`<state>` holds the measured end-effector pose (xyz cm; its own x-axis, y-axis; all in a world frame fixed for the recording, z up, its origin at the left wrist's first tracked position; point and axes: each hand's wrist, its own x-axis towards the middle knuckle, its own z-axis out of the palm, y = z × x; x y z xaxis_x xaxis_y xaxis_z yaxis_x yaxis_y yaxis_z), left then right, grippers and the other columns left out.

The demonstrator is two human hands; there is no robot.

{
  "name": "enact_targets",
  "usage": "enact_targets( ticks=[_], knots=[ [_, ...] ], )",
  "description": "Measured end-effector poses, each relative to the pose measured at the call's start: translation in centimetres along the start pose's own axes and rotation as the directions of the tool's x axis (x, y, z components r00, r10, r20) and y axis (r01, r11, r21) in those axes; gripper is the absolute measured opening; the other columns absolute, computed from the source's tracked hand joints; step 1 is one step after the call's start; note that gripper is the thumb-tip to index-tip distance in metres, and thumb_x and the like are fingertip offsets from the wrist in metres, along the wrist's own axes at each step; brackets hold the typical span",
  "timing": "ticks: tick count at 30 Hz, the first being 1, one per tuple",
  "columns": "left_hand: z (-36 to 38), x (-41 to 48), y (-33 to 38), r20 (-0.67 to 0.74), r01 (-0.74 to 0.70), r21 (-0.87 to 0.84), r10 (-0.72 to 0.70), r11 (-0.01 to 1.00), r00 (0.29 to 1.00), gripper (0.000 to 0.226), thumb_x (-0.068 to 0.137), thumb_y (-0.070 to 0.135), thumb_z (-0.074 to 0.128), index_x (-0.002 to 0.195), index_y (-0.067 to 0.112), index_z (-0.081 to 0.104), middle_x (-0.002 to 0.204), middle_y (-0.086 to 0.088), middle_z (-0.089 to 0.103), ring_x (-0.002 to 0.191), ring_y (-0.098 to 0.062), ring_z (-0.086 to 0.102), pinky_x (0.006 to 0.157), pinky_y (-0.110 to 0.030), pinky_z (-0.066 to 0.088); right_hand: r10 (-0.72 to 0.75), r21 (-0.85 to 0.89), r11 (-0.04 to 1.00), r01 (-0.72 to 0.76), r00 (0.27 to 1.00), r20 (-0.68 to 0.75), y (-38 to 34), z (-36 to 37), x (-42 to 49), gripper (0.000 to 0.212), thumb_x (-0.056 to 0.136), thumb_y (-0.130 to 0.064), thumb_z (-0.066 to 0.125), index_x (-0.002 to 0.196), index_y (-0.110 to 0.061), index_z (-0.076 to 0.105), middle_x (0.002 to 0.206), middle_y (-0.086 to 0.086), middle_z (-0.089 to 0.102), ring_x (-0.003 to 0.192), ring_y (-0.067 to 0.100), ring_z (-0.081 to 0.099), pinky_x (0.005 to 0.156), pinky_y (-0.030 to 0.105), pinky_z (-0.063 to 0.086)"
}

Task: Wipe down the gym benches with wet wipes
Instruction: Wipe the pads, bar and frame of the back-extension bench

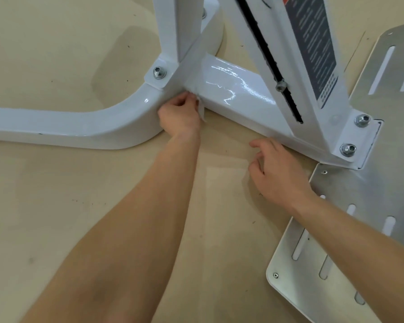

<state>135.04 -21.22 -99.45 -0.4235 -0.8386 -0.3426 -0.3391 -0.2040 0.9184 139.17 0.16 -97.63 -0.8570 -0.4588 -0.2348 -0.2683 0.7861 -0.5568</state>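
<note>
**A:** Start nearest. What are the hands doing?

**B:** At lower right a silver slotted metal plate (331, 257) lies on the beige floor (79, 206). Just above it the right hand (278, 171) hovers by the lower edge of the frame with its fingers (258, 144) loosely curled and grasping nothing. Further in, at centre frame, the left hand (180, 116) has its fingers (187, 99) clenched on a crumpled white wet wipe (201, 111). It presses the wipe into the corner where the glossy white metal crossbar (233, 96) of the bench frame meets the curved white floor tube (79, 123).

**A:** How would you do this bit well?

**B:** The top of the crossbar glistens, probably already wet. I'd work the wipe down the side face and into the seam, refolding to a clean patch, then go round the silver hex bolt (159, 72) beyond.

**A:** Any wipe packet or bin?

**B:** No container shows anywhere. Farthest back, at upper right, rises the white upright with a dark printed label (313, 43).
</note>
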Motion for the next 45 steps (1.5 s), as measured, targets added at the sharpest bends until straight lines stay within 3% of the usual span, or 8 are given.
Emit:
enact_targets(
  ticks=[9, 16, 22, 30, 34, 38, 42, 45],
  knots=[
    [2.7, -8.2, -2.4, 0.273, 0.124, 0.102, -0.148, 0.987, 0.951, 0.017, 0.088, 0.009, 0.071, 0.072, 0.014, 0.074, 0.071, -0.003, 0.075, 0.077, -0.021, 0.075, 0.083, -0.039, 0.061, 0.127, 0.069, 0.99, -0.122, 0.99, -0.068, 0.1, -0.3, -1.4, 0.04, 0.095, -0.018, 0.049, 0.134, -0.02, 0.051, 0.131, 0.0, 0.055, 0.114, 0.02, 0.056, 0.091, 0.041, 0.049],
    [2.4, -8.3, 0.5, 0.132, 0.223, -0.138, -0.205, 0.965, 0.97, 0.021, 0.092, -0.002, 0.066, 0.076, 0.01, 0.066, 0.071, -0.003, 0.07, 0.066, -0.011, 0.071, 0.07, -0.022, 0.057, 0.314, 0.105, 0.947, -0.302, 0.942, -0.118, 0.8, -1.6, -6.3, 0.041, 0.095, -0.015, 0.047, 0.136, -0.017, 0.052, 0.135, 0.0, 0.055, 0.118, 0.021, 0.056, 0.095, 0.038, 0.046],
    [5.2, -17.1, -1.8, 0.407, 0.328, 0.066, -0.325, 0.942, 0.853, 0.018, 0.091, 0.0, 0.068, 0.075, 0.009, 0.067, 0.069, -0.003, 0.072, 0.067, -0.011, 0.072, 0.074, -0.024, 0.06, 0.352, -0.073, 0.928, -0.365, 0.924, -0.147, 0.0, -3.5, -9.1, 0.041, 0.093, -0.018, 0.047, 0.134, -0.016, 0.053, 0.132, 0.003, 0.054, 0.113, 0.026, 0.055, 0.082, 0.039, 0.046],
    [4.7, -15.1, -1.1, 0.298, 0.3, 0.026, -0.294, 0.953, 0.908, 0.007, 0.089, 0.0, 0.07, 0.085, 0.004, 0.071, 0.071, -0.003, 0.07, 0.065, -0.013, 0.068, 0.068, -0.021, 0.058, 0.427, -0.049, 0.897, -0.44, 0.889, -0.165, 0.1, -5.4, -12.0, 0.041, 0.095, -0.02, 0.048, 0.135, -0.02, 0.051, 0.131, 0.0, 0.054, 0.115, 0.023, 0.054, 0.077, 0.032, 0.038],
    [6.6, -20.6, -2.8, 0.499, 0.304, 0.168, -0.347, 0.938, 0.794, 0.008, 0.086, 0.002, 0.071, 0.083, -0.005, 0.072, 0.067, -0.01, 0.068, 0.056, -0.013, 0.064, 0.058, -0.022, 0.052, 0.355, -0.186, 0.904, -0.386, 0.917, -0.181, -0.1, -5.8, -12.5, 0.034, 0.091, -0.022, 0.047, 0.121, -0.014, 0.06, 0.114, 0.006, 0.06, 0.102, 0.031, 0.059, 0.075, 0.039, 0.045],
    [7.2, -20.9, -3.4, 0.579, 0.322, 0.17, -0.359, 0.931, 0.732, 0.009, 0.082, 0.003, 0.076, 0.079, -0.005, 0.073, 0.072, -0.016, 0.072, 0.068, -0.024, 0.069, 0.082, -0.038, 0.06, 0.351, -0.268, 0.879, -0.394, 0.916, -0.194, 0.4, -6.2, -12.9, 0.029, 0.09, -0.024, 0.047, 0.112, -0.014, 0.064, 0.107, 0.005, 0.063, 0.094, 0.03, 0.059, 0.076, 0.039, 0.043],
    [5.3, -17.6, -2.1, 0.439, 0.256, 0.182, -0.312, 0.949, 0.843, 0.007, 0.085, 0.002, 0.074, 0.079, 0.007, 0.073, 0.068, -0.005, 0.07, 0.058, -0.015, 0.064, 0.059, -0.02, 0.055, 0.33, -0.247, 0.897, -0.368, 0.927, -0.18, 0.3, -6.8, -12.8, 0.027, 0.092, -0.023, 0.049, 0.112, -0.015, 0.065, 0.11, 0.004, 0.062, 0.098, 0.028, 0.058, 0.08, 0.04, 0.047],
    [3.3, -13.8, -0.2, 0.338, 0.311, 0.014, -0.298, 0.95, 0.893, 0.007, 0.088, 0.0, 0.073, 0.094, 0.001, 0.072, 0.077, -0.003, 0.072, 0.063, -0.008, 0.07, 0.066, -0.016, 0.058, 0.319, -0.258, 0.904, -0.342, 0.939, -0.127, 0.1, -7.3, -12.3, 0.029, 0.094, -0.024, 0.049, 0.118, -0.017, 0.063, 0.117, 0.002, 0.06, 0.104, 0.026, 0.057, 0.082, 0.039, 0.047]
  ],
)
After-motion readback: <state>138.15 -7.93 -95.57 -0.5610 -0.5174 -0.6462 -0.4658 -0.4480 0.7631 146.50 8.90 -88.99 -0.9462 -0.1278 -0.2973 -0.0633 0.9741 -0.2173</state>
